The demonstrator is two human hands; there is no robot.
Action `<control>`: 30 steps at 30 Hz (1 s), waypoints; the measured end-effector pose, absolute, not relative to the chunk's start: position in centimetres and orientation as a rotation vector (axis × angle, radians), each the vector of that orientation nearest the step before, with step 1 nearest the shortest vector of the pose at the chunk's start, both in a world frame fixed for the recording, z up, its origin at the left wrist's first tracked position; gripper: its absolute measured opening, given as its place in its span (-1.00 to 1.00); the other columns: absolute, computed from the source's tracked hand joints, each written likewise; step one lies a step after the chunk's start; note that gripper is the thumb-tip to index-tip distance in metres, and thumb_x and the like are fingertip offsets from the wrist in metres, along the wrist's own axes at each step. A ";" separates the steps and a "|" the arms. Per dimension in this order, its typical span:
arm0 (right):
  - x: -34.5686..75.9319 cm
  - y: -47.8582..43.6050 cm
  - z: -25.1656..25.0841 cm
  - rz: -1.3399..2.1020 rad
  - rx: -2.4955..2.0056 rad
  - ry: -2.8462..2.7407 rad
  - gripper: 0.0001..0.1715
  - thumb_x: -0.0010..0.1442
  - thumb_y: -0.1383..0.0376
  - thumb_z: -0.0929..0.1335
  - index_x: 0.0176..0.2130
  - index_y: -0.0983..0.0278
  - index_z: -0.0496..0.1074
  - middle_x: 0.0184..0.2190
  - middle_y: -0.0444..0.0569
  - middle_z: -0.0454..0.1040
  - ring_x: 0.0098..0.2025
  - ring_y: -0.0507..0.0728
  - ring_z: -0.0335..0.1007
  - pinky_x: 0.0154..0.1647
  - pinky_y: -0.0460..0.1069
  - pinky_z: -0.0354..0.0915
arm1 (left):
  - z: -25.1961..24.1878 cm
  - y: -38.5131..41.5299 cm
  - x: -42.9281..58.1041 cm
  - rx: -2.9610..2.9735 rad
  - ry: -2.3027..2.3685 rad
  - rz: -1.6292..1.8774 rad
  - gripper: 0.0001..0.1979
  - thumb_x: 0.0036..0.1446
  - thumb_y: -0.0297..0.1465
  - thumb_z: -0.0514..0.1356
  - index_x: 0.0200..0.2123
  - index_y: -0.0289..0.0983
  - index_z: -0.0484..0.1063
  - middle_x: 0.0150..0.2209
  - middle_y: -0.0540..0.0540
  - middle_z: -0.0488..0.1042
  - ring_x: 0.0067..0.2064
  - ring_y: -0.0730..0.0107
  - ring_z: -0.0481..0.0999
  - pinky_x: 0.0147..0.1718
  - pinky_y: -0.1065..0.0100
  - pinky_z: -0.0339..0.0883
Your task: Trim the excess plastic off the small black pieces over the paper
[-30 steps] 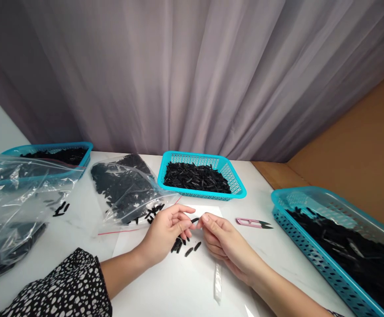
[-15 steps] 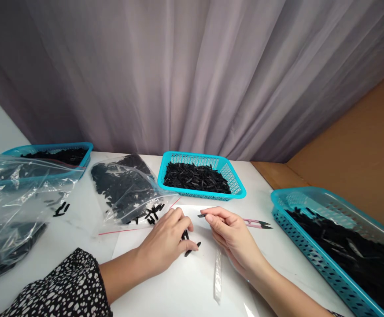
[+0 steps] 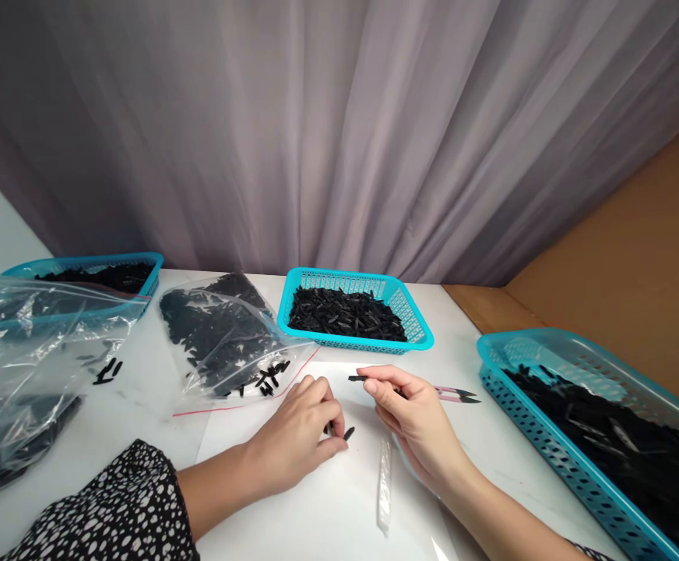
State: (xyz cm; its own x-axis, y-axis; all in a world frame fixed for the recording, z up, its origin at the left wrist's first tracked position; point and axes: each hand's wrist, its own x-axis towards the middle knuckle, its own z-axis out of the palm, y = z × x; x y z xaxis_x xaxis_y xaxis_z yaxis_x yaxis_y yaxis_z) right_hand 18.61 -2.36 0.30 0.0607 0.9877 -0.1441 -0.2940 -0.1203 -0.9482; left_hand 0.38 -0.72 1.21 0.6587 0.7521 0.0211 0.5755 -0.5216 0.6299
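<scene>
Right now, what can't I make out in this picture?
All in the head view:
Black pieces at the left hand: their number, hidden by that hand.
Held black piece: inner end, covered by the right hand.
Pink snips: handle end, behind the right hand.
Right basket: near end, cut off by the picture's edge.
Left plastic bag: cut off by the left edge.

In the lower centre, the right hand (image 3: 413, 421) pinches a black strip (image 3: 356, 379); the left hand (image 3: 296, 436) curls over more strips (image 3: 349, 434). A blue basket (image 3: 345, 338) stands mid-frame.
</scene>
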 end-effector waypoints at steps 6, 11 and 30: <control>18.6 -2.3 0.4 1.377 -1.105 -0.875 -0.51 -0.12 0.05 0.57 -0.26 0.32 0.58 -0.68 -0.33 -0.04 -0.63 -0.10 -0.28 -0.61 -0.07 -0.33 | 1.3 -0.2 0.6 1.682 1.025 0.726 -0.90 0.12 -0.37 0.24 -0.41 -0.25 0.39 -0.47 0.04 0.42 -0.42 0.42 0.43 -0.43 0.40 0.25; 18.5 -2.5 0.7 1.490 -0.992 -0.790 -0.67 0.01 0.10 0.52 -0.33 0.26 0.46 -0.68 -0.33 0.06 -0.67 -0.11 -0.28 -0.65 -0.10 -0.33 | 1.0 0.5 0.9 1.295 0.976 0.868 -0.87 0.07 -0.36 0.24 -0.33 -0.30 0.49 -0.50 -0.02 0.51 -0.44 0.42 0.50 -0.40 0.38 0.36; 18.0 -2.8 0.5 1.743 -1.052 -0.876 -0.48 0.02 -0.09 0.49 -0.44 0.28 0.33 -0.73 -0.40 -0.08 -0.67 -0.13 -0.39 -0.69 -0.14 -0.35 | 1.0 -0.3 0.9 1.360 0.909 0.998 -0.79 0.09 -0.42 0.27 -0.19 -0.25 0.37 -0.45 0.04 0.49 -0.41 0.44 0.50 -0.38 0.40 0.38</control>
